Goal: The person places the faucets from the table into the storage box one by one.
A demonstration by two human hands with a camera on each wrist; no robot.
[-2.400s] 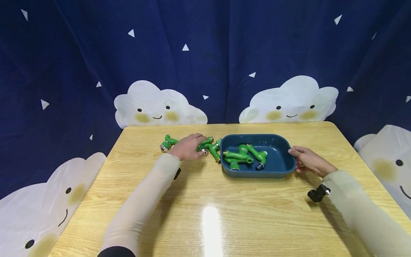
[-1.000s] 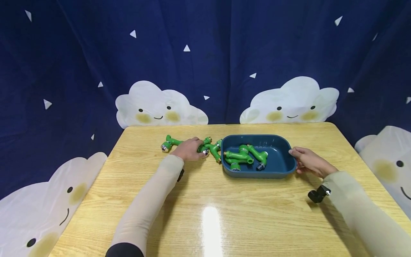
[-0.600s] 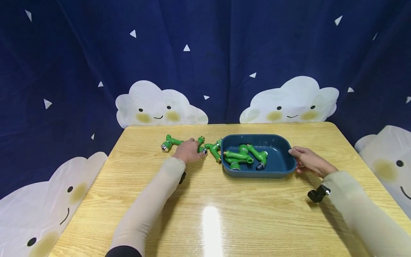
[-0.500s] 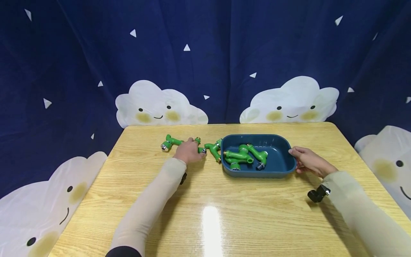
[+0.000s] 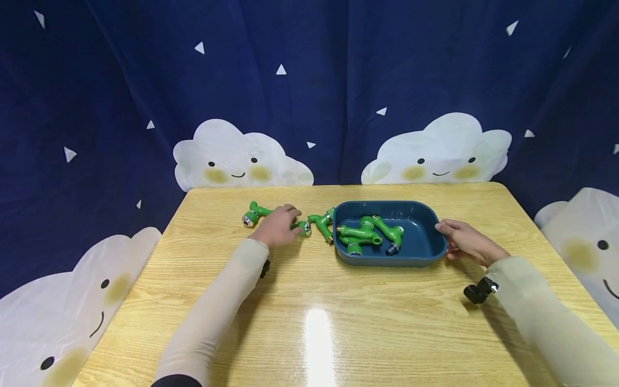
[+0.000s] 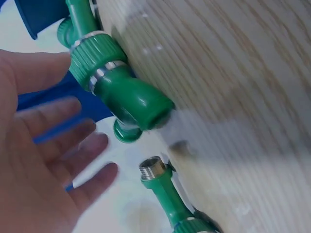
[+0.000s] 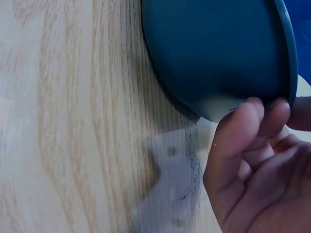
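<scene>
My left hand [image 5: 276, 226] is over the back left of the table with its fingers spread. Its thumb tip overlaps the ribbed collar of a green plastic tap [image 6: 97, 53] in the left wrist view; in the head view, the hand partly covers this tap [image 5: 303, 228]. A second green tap [image 5: 256, 213] lies left of the hand, its threaded brass end [image 6: 152, 167] showing below in the wrist view. Another green tap [image 5: 321, 224] leans close to the blue basin [image 5: 420, 236]. My right hand [image 5: 466, 242] pinches the basin's right rim between thumb and fingers.
Several green taps [image 5: 360, 234] lie in the left and middle of the basin. The wooden table [image 5: 387, 322] ends at the back against a dark blue curtain [image 5: 309, 97] with cloud prints.
The tap by my left hand has turned, its brass end swinging left until the hand hides it. The left hand has then shifted slightly left. The right hand and basin have stayed put.
</scene>
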